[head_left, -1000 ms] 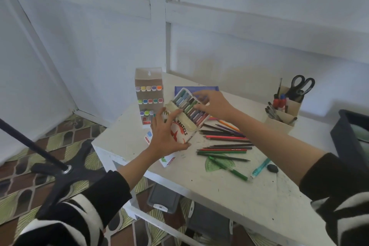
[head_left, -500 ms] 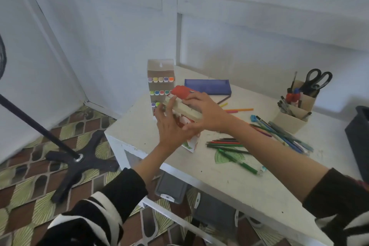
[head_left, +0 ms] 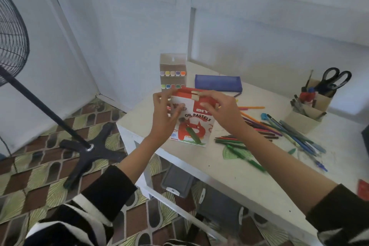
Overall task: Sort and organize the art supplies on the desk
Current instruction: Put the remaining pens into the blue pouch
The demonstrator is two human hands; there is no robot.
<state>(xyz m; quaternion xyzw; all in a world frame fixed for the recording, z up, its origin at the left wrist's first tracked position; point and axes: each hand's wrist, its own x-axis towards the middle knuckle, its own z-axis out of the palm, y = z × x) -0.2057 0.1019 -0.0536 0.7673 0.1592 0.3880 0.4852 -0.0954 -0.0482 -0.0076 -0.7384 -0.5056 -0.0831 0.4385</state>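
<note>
A red and white oil pastels box (head_left: 194,126) is held upright above the left end of the white desk (head_left: 229,168), its printed front facing me. My left hand (head_left: 164,115) grips its left side. My right hand (head_left: 221,110) holds its top right corner, fingers on the red top flap. Loose coloured pencils and pens (head_left: 279,132) lie scattered on the desk to the right of the box. A green protractor (head_left: 233,153) lies under some of them.
A tall marker box (head_left: 173,72) and a blue pencil case (head_left: 218,83) stand behind the pastels box. Cardboard holders with scissors (head_left: 331,80) and pens (head_left: 305,114) sit at the back right. A black fan stand (head_left: 87,148) stands on the floor at left.
The pastels box, open with its sticks showing a second ago, is now shut and turned upright with its front facing me. Both hands have shifted to its top edge.
</note>
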